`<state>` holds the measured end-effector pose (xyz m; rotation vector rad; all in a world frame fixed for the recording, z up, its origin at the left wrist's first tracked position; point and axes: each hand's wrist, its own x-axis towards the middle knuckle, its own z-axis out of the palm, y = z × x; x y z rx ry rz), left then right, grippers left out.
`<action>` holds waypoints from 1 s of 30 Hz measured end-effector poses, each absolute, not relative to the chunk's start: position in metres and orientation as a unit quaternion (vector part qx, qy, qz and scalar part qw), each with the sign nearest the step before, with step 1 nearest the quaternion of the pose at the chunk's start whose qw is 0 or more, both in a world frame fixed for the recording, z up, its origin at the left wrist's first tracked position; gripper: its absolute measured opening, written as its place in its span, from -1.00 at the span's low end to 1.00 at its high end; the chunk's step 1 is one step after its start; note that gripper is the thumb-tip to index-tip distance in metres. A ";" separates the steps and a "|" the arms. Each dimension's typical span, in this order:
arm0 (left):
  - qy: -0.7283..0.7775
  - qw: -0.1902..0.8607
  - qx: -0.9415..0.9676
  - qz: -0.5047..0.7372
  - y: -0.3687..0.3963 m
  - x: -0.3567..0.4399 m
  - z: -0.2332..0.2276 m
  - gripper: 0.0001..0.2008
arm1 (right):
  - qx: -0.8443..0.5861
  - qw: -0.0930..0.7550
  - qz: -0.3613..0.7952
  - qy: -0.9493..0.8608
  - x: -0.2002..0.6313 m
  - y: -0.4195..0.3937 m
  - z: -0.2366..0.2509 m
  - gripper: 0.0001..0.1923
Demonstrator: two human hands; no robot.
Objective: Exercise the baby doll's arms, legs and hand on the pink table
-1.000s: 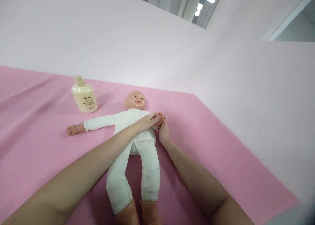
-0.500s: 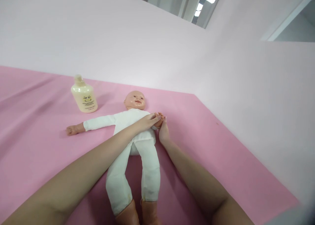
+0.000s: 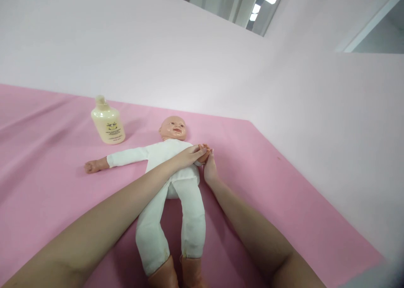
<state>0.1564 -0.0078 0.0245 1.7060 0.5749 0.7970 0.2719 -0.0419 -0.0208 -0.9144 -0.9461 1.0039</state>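
Pink worktop (image 3: 47,187) carries the doll (image 3: 172,170), whose small hand (image 3: 204,155) is best held softly between the closed left hand (image 3: 189,155) and right hand (image 3: 210,170).

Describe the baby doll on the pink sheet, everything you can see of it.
The baby doll lies face up on the pink sheet, head toward the wall. It has a bald, hard-looking plastic head, a soft white cloth body suit, and brown boots at the near edge. One arm stretches out sideways, bare hand resting on the sheet. The other hand is clasped between the left hand and the right hand. The left forearm crosses its torso. A cream bottle stands apart beside its head.
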 end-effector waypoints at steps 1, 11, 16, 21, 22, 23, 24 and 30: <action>0.242 0.554 0.722 0.338 -0.008 0.156 0.024 -0.43 | -0.406 0.677 0.447 -0.420 0.272 -0.042 -0.021 -0.46; 0.233 0.548 0.724 0.348 -0.013 0.156 0.030 -0.42 | -0.417 0.679 0.433 -0.422 0.275 -0.041 -0.026 -0.45; 0.224 0.555 0.723 0.345 -0.011 0.156 0.029 -0.42 | -0.417 0.679 0.437 -0.417 0.274 -0.041 -0.026 -0.44; 0.221 0.556 0.725 0.342 -0.010 0.155 0.028 -0.43 | -0.423 0.678 0.438 -0.411 0.275 -0.040 -0.027 -0.44; 0.221 0.555 0.725 0.342 -0.010 0.155 0.028 -0.43 | -0.424 0.679 0.437 -0.411 0.275 -0.039 -0.027 -0.45; 0.221 0.555 0.725 0.342 -0.011 0.155 0.029 -0.43 | -0.422 0.680 0.435 -0.412 0.275 -0.039 -0.027 -0.46; 0.222 0.555 0.725 0.342 -0.011 0.155 0.029 -0.43 | -0.419 0.681 0.435 -0.414 0.275 -0.039 -0.027 -0.46; 0.241 0.547 0.724 0.344 -0.011 0.156 0.029 -0.41 | -0.409 0.679 0.446 -0.416 0.273 -0.041 -0.023 -0.46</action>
